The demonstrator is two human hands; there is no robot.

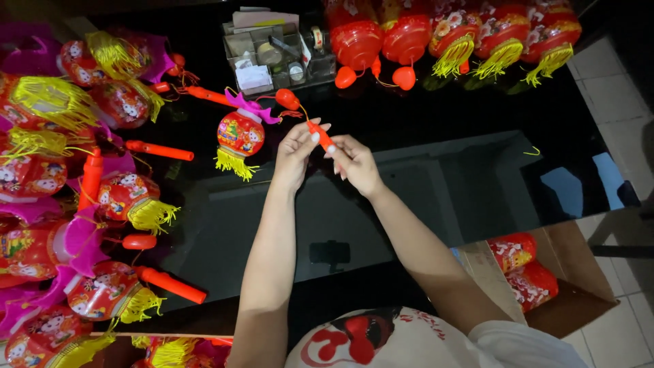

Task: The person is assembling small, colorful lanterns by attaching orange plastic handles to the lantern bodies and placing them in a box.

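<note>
Orange stick (321,136) pinched between left hand (294,151) and right hand (355,163) above black glass table (436,116), stick's lower end hidden by fingers, red lantern (240,135) just beside, lantern pile (75,197) cut off at left edge, open tabletop under arms.

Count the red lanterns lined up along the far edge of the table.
5, in a row at the top right: lantern one, lantern two, lantern three, lantern four, lantern five. Their tops are cut off; more may lie out of view.
</note>
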